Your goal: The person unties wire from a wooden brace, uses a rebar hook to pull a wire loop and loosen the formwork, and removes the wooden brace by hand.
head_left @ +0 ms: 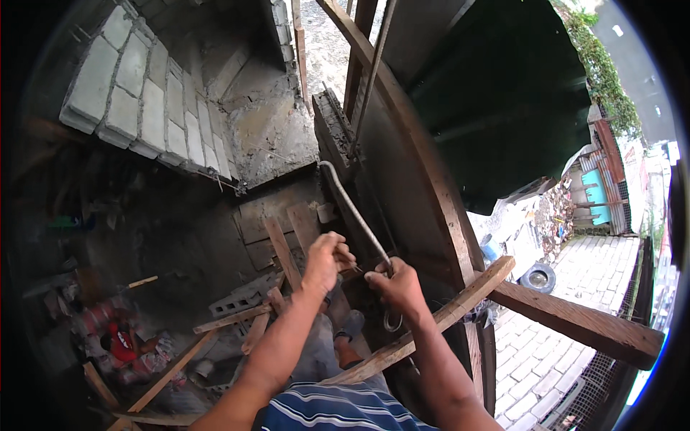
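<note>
At the near edge you wear a dark blue fabric shirt [338,411], banded across with curving white and paler blue stripes, while beyond it your left forearm [282,352] and right forearm [444,359] are bare, tapering smoothly to a bare left hand [327,260] and a bare right hand [397,284].

A building site, shown by the bare block wall [152,97] at far left, rough concrete slab [269,136] beside it, hollow blocks [243,299] below, wooden beams [575,323] at near right and a bent metal rod [353,212].
</note>
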Demonstrator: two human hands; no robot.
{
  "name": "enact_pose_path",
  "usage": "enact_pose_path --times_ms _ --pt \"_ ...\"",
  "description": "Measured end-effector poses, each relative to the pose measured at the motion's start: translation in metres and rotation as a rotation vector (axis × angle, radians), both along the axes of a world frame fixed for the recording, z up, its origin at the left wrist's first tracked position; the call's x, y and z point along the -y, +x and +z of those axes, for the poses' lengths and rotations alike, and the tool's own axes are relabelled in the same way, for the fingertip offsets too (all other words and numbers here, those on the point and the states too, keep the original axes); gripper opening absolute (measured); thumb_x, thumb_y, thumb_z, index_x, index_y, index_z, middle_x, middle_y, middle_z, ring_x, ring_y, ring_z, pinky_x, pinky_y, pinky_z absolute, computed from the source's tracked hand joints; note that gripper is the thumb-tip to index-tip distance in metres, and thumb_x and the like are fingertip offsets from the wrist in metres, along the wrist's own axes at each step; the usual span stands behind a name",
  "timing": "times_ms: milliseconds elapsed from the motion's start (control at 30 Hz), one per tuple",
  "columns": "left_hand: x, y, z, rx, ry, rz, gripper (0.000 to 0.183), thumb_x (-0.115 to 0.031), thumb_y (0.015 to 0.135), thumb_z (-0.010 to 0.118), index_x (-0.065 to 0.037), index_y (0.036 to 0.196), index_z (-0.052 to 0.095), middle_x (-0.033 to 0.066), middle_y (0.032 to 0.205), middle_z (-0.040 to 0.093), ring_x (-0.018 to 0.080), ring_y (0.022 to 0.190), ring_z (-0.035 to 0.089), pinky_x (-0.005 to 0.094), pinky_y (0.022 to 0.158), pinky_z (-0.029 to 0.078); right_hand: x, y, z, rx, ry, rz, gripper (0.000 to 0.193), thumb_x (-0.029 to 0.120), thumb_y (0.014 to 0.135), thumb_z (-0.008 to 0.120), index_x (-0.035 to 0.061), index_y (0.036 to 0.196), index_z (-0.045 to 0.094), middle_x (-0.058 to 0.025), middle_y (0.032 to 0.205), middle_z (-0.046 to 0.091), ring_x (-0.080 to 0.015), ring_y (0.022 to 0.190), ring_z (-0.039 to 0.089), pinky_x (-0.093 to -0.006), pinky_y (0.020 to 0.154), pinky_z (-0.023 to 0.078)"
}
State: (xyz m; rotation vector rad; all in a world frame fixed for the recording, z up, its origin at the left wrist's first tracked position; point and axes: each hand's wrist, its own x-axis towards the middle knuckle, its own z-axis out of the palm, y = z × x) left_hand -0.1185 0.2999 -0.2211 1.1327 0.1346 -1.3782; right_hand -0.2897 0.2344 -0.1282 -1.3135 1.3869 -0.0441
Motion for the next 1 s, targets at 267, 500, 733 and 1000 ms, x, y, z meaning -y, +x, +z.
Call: enact_pose_path --times_ms 267,500,733,1000 --pt "-0.066 0.068 -0.037 0.101 0.219 0.003 0.030 -0.039 0.103 0.053 -0.011 0.094 0.052 -0.0008 0.061 0.044 0.0128 0.045 0.044 0.0278 0.040 0.032 0.050 0.015 -0.048 0.033 -0.257 -0.064 0.024 0.025 0.097 0.060 0.0006 0.095 0.063 -0.0048 0.070 0.059 -0.0128 0.059 0.056 -0.0314 0.052 0.047" --pt "-0.026 0.031 -0.062 0.087 0.008 -0.043 0.016 -0.024 0.102 0.055 -0.009 0.105 0.058 0.0061 0.083 0.064 0.0157 0.069 0.062 0.0322 0.060 0.052 0.004 0.044 -0.073 0.171 0.223 -0.228 0.023 0.027 0.092 0.069 0.0052 0.090 0.062 -0.0005 0.065 0.057 -0.0078 0.050 0.051 -0.0243 0.043 0.041" --pt "0.059 0.008 -0.089 0.282 0.074 -0.041 0.019 -0.023 0.103 0.054 -0.005 0.109 0.056 0.0078 0.092 0.068 0.0158 0.081 0.064 0.0305 0.073 0.053 0.021 0.073 -0.126 0.312 0.178 -0.348 0.017 0.017 0.086 0.073 0.0050 0.090 0.061 -0.0008 0.067 0.057 -0.0075 0.049 0.050 -0.0231 0.043 0.038" --pt "0.067 0.015 -0.116 -0.128 -0.124 -0.229 0.035 -0.037 0.102 0.053 -0.007 0.121 0.058 0.0068 0.111 0.067 0.0163 0.097 0.063 0.0348 0.078 0.052 0.060 0.074 -0.186 0.370 0.257 -0.467 0.010 0.011 0.088 0.069 0.0034 0.091 0.063 -0.0024 0.074 0.063 -0.0082 0.055 0.056 -0.0225 0.043 0.041"
